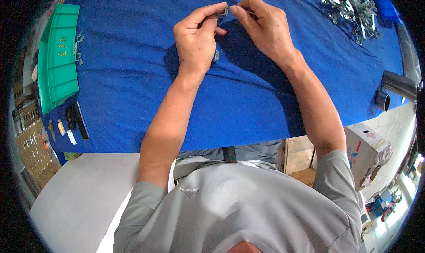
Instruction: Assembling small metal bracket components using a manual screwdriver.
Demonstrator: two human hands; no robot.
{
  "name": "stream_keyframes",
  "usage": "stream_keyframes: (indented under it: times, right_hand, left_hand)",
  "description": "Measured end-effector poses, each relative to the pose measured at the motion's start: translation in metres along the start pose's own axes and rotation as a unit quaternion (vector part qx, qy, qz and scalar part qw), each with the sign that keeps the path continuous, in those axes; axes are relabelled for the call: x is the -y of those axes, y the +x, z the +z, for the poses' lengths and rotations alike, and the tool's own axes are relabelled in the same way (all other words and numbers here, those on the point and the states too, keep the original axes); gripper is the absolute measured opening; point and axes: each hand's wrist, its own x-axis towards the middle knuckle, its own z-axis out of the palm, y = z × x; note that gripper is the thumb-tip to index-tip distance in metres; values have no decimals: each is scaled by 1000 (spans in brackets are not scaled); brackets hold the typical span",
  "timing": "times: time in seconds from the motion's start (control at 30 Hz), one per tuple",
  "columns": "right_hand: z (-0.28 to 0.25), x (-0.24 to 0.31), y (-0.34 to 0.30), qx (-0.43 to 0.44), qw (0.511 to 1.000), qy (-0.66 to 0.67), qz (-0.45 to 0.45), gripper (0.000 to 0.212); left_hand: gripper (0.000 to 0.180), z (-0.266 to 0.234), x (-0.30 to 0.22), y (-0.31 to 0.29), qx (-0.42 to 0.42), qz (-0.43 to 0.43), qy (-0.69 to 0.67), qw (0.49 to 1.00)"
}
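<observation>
My left hand (197, 38) pinches a small shiny grey clip-like part (226, 11) between thumb and fingertips, above the blue cloth (133, 80). Facing it from the right, my right hand (268, 29) is closed, with its thumb tip against the same part. Something thin and pale shows between the right thumb and forefinger, too small to make out. Another small grey part (216, 55) lies on the cloth beside my left wrist. At the upper right is a tangled heap of small metal parts (349, 14), apart from both hands.
A green plastic bin (59, 58) stands at the left, with a few similar metal pieces (79, 49) along its right side. Below it lie a dark flat object (82, 120) and small tools. Metal tubes (398, 84) rest at the right edge; a cardboard box (365, 142) stands below.
</observation>
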Motion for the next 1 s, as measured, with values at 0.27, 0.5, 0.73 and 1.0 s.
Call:
stream_keyframes:
  times: [0.27, 0.5, 0.73, 1.0]
  right_hand:
    - [-1, -3, 1, 10, 1000, 29, -2, 25]
    - [-1, 4, 1, -9, 998, 59, -13, 22]
    - [0, -7, 1, -1, 999, 27, -36, 23]
    - [0, -9, 1, 26, 999, 28, -11, 23]
  left_hand:
    - [27, 2, 0, 0, -4, -6, -11, 1000]
    - [26, -1, 2, 0, 5, -1, 4, 1000]
    - [28, 2, -2, -1, -1, -13, -9, 1000]
    - [28, 3, 0, -1, -5, -15, -16, 1000]
